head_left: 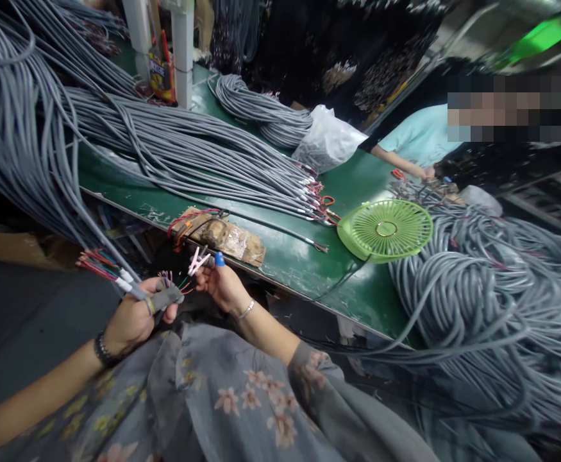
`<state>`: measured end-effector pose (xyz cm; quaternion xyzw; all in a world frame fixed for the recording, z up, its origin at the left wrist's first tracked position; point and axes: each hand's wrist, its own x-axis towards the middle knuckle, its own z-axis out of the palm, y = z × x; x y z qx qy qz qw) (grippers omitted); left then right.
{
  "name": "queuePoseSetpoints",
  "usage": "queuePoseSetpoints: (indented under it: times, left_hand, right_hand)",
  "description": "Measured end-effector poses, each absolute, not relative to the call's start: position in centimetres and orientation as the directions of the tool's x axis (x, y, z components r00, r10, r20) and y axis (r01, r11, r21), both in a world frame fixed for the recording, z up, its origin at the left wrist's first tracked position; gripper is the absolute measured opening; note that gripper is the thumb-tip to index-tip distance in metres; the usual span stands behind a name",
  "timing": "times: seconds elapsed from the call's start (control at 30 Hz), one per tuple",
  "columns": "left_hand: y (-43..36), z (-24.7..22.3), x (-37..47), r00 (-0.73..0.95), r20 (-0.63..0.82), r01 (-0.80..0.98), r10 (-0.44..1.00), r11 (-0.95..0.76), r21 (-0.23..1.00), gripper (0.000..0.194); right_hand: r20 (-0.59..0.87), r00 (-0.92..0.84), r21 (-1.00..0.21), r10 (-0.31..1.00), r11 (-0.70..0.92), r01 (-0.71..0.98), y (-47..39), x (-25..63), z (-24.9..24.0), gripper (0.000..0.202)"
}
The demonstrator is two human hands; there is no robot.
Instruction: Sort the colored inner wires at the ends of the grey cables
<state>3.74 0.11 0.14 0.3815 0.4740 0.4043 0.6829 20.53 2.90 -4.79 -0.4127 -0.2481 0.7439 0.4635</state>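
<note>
My left hand [133, 321] is closed around a few grey cables [138, 290], and a grey cover with a yellowish band wraps one digit. White-collared cable ends with thin coloured wires [98, 264] stick out on its left. From its right side fan more thin wires [184, 285], orange and green among them. Close to these wire tips, my right hand [225, 289] has its fingers curled together, with a blue cover on one fingertip. A pale pink clip [197, 262] sits right by those fingers; whether they hold it or a wire I cannot tell.
A wooden block [225, 237] lies at the green bench's [280, 240] near edge. Long grey cables [188, 141] cross the bench. A green fan [386, 230] stands near a big cable heap [477, 308]. Across the bench, a person in a light blue top [419, 138] handles cables.
</note>
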Motion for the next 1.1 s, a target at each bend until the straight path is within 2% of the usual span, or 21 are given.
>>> queuePoseSetpoints:
  times: [0.07,0.2,0.3,0.4,0.57,0.67,0.87,1.1]
  left_hand:
    - [0.5,0.4,3.9,0.283,-0.338,-0.170,0.898,0.394,0.903,0.030]
    - [1.3,0.4,4.3,0.332,-0.365,-0.147,0.870,0.430,0.891,0.028]
    - [1.6,0.3,4.4,0.343,-0.373,-0.137,0.862,0.439,0.888,0.027]
    - [1.7,0.1,4.5,0.333,-0.375,-0.133,0.865,0.436,0.890,0.028]
    - [1.6,-0.2,4.8,0.291,-0.397,-0.116,0.870,0.444,0.889,0.028]
    - [1.3,-0.2,4.8,0.277,-0.391,-0.114,0.878,0.434,0.894,0.029]
    - [0.6,0.1,4.4,0.267,-0.327,-0.115,0.907,0.367,0.923,0.034]
    - [-0.4,-0.3,4.1,0.179,-0.298,-0.085,0.938,0.317,0.945,0.031]
  right_hand:
    - [-0.305,-0.225,-0.817,0.925,-0.376,-0.437,3.5,20.4,-5.0,0.056]
    - [-0.154,-0.082,-0.925,0.985,-0.173,-0.339,4.1,19.8,-5.6,0.064]
    - [-0.231,-0.119,-0.873,0.966,-0.260,-0.413,4.3,19.2,-5.7,0.062]
    - [-0.330,-0.224,-0.737,0.917,-0.398,-0.546,4.5,18.9,-5.2,0.053]
    - [-0.388,-0.187,-0.623,0.903,-0.406,-0.669,4.8,18.5,-4.5,0.042]
    - [-0.404,-0.187,-0.615,0.895,-0.417,-0.669,4.8,18.5,-4.7,0.044]
    - [-0.381,-0.340,-0.633,0.860,-0.511,-0.582,4.1,19.4,-4.6,0.054]
    - [-0.350,-0.295,-0.667,0.889,-0.457,-0.588,3.4,19.8,-4.0,0.037]
